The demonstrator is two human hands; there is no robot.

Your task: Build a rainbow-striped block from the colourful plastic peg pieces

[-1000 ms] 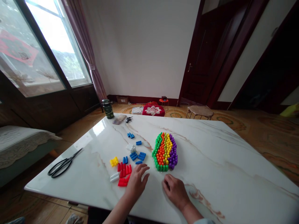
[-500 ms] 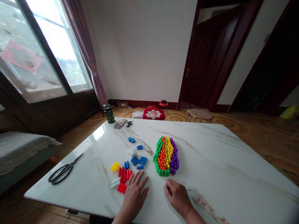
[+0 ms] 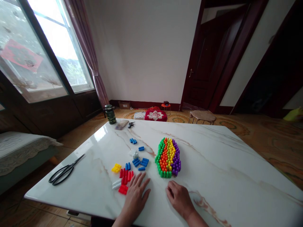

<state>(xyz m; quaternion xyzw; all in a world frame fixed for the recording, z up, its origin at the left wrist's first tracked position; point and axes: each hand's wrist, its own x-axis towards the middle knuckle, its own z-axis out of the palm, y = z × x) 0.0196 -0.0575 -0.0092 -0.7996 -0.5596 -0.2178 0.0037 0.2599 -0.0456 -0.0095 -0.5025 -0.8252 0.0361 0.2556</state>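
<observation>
My left hand [image 3: 136, 195] lies on the marble-patterned table with its fingers spread. Its fingertips are next to red peg-like pieces [image 3: 124, 181], some of which touch or nearly touch it. My right hand [image 3: 179, 197] rests on the table with its fingers curled in; whatever may be inside is hidden. Just beyond it lies a block of rounded bead-like pieces [image 3: 167, 157] packed in green, orange, yellow and purple bands. Loose blue pieces [image 3: 144, 162], yellow pieces [image 3: 116, 168], clear-white pieces [image 3: 116, 184] and a small white cluster [image 3: 134, 154] lie around my left hand.
Black-handled scissors [image 3: 66, 170] lie at the table's left side. A dark green jar [image 3: 110, 114], a blurred flat object [image 3: 121, 125] and a key-like black item [image 3: 130, 125] are at the far left corner. Beyond the table are a red cushion [image 3: 155, 115] and a stool [image 3: 203, 116].
Both hands and all the pieces stay in place. The view has shifted very slightly, and the flat object by the jar is now pixelated.
</observation>
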